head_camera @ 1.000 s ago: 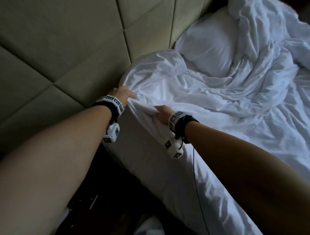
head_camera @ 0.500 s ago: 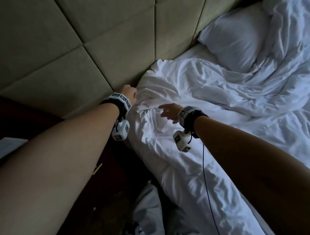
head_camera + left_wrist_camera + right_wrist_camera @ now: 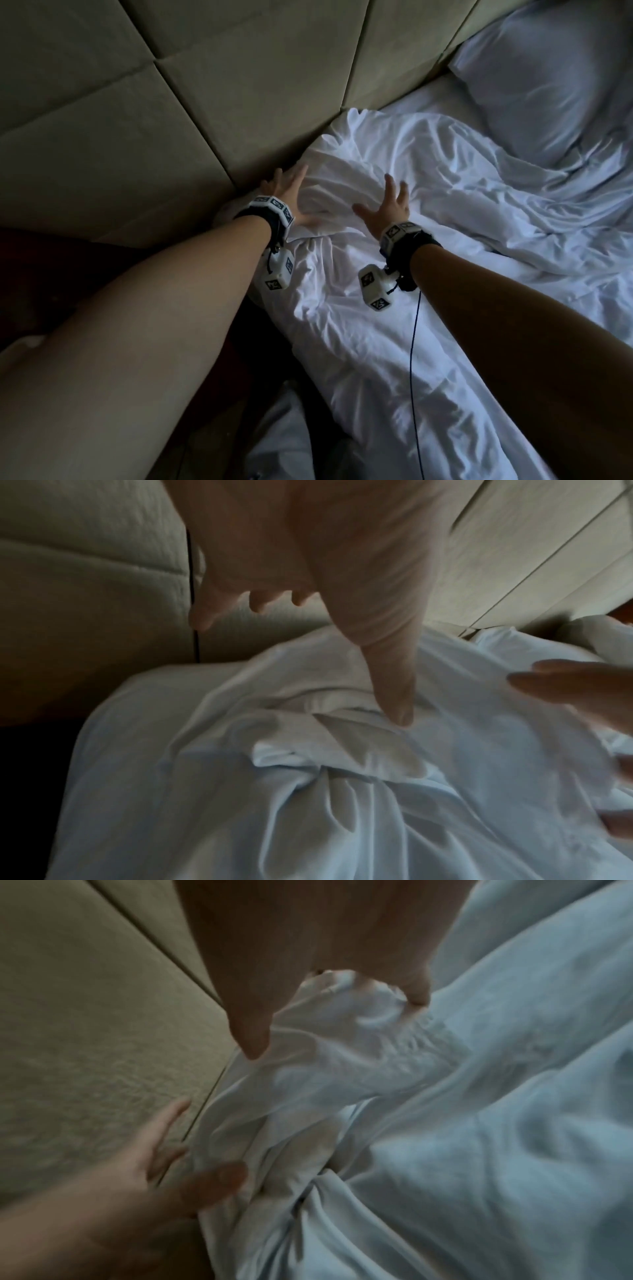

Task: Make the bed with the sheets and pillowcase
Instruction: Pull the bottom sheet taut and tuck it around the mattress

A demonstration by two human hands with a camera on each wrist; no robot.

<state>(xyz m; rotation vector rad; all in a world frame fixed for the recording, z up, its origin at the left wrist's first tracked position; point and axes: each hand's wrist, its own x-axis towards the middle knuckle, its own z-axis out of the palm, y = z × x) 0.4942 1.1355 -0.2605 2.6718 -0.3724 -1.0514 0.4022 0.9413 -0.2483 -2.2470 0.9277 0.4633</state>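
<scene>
A wrinkled white sheet [image 3: 376, 325] covers the mattress corner beside the padded headboard [image 3: 205, 102]. My left hand [image 3: 289, 192] lies with straight, spread fingers on the sheet's corner, right against the headboard. In the left wrist view its thumb [image 3: 394, 691] points down onto a fold of the sheet [image 3: 308, 764]. My right hand [image 3: 390, 205] is spread over the sheet a hand's width to the right, and cloth bulges under its fingers [image 3: 418, 996]. A white pillow [image 3: 548, 85] lies at the back right.
A crumpled white duvet [image 3: 565, 212] lies across the bed to the right. A dark gap and floor [image 3: 51, 274] lie left of the mattress, with white fabric [image 3: 281, 445] down there. A thin cable [image 3: 412, 359] hangs from my right wrist.
A second ago both hands gripped the sheet's edge at the corner. They have let go and moved up towards the headboard, and their fingers are spread on the sheet.
</scene>
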